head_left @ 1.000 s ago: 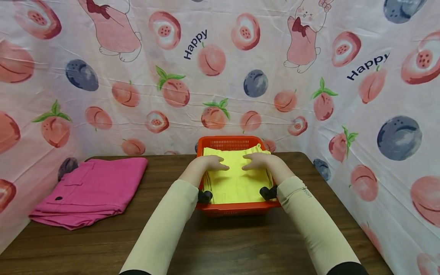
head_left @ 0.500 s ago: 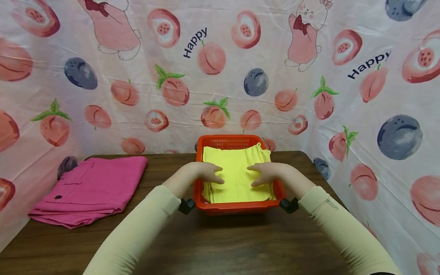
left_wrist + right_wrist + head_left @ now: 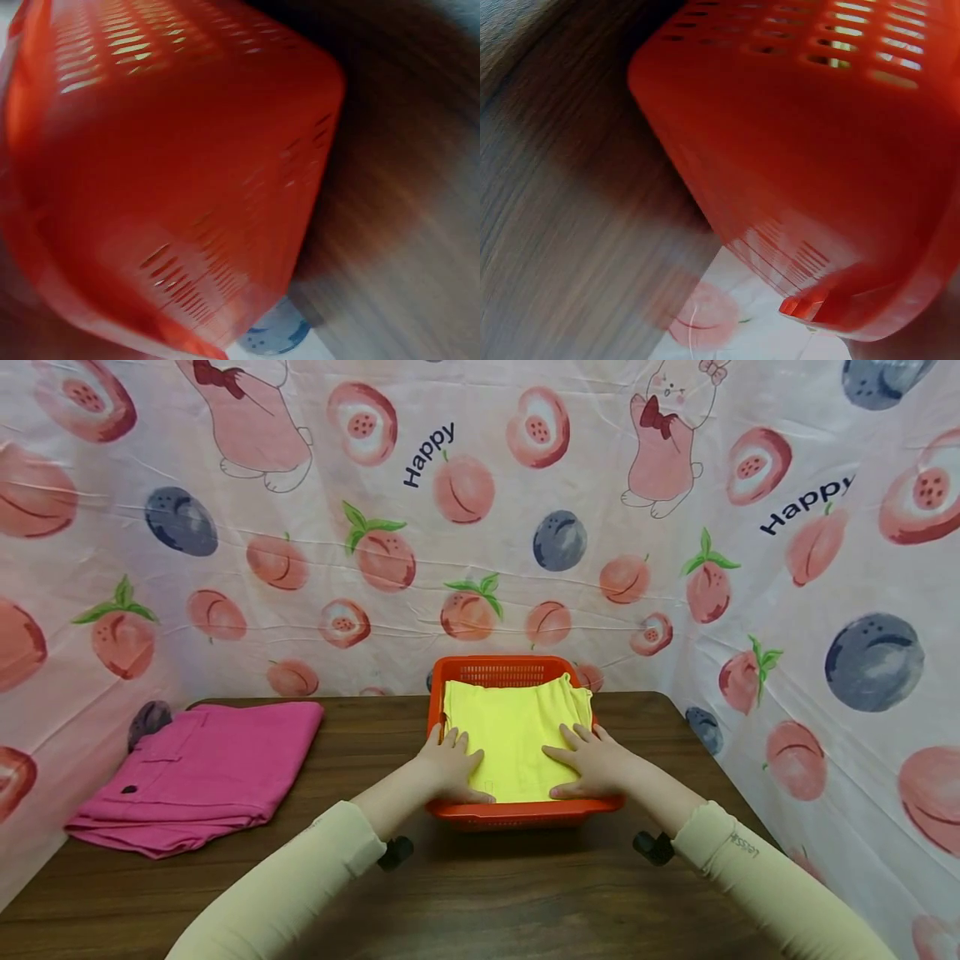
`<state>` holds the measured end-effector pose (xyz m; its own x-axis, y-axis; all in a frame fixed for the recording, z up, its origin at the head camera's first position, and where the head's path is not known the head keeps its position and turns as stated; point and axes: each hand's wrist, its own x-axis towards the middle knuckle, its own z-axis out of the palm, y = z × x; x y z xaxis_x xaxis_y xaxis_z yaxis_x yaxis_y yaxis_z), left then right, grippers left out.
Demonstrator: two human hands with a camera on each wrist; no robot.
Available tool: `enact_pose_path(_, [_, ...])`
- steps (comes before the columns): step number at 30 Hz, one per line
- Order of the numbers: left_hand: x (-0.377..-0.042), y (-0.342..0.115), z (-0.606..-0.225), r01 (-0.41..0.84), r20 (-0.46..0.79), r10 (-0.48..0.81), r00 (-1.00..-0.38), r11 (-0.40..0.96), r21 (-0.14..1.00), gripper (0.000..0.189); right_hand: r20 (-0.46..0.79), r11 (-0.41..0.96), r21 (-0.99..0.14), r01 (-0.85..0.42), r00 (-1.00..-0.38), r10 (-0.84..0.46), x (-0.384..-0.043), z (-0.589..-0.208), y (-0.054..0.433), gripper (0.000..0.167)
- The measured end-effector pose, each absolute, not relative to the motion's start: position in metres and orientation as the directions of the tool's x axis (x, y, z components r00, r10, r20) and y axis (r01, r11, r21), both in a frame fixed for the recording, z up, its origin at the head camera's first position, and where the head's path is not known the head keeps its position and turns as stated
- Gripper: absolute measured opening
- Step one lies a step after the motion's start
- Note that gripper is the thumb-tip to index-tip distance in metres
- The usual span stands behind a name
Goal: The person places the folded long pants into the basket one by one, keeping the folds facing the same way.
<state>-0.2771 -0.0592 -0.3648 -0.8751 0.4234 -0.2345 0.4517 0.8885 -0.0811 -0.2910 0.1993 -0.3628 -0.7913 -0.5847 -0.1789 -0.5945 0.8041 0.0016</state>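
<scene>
A folded yellow garment (image 3: pixel 517 727) lies in the red plastic basket (image 3: pixel 525 810), which has slotted walls. My left hand (image 3: pixel 450 768) rests with spread fingers on the garment's left part, over the basket's near left side. On the opposite side, my right hand (image 3: pixel 592 764) lies on the garment the same way, thumb toward the middle. In the left wrist view the basket's outer wall (image 3: pixel 165 165) fills most of the frame, and the hand is out of sight. The right wrist view likewise holds the basket's slotted wall (image 3: pixel 795 150).
Folded pink trousers (image 3: pixel 217 768) with a dark button lie on the left of the dark wooden table (image 3: pixel 510 902). A fruit-printed cloth (image 3: pixel 480 543) hangs behind the table and along both sides. The basket stands near the table's back edge.
Both hands have moved from above the garment down onto it, nearer the basket's front corners, fingers spreading. The wrists have moved outward and lower. The basket and pink trousers stay in place.
</scene>
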Motion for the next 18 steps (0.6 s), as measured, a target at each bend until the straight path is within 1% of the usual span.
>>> enact_pose_path(6, [-0.2686,-0.0586,-0.3652,0.433,-0.200,0.405,-0.892,0.893,-0.122,0.079,-0.157,0.816,0.046,-0.576,-0.811,-0.563,-0.2863,-0.3648,0.1977,0.074])
enact_pose_path(11, [-0.2696,-0.0584,-0.3674,0.413,-0.212,0.381,-0.900,0.901,-0.133,0.077,-0.164,0.821,0.081,-0.565,-0.820,-0.549,-0.2839,-0.3647,0.1961,0.073])
enact_pose_path(18, [-0.2742,-0.0575,-0.3691,0.405,-0.246,0.354,-0.902,0.893,-0.198,0.079,-0.190,0.834,0.116,-0.539,-0.837,-0.514,-0.2852,-0.3665,0.1946,0.073])
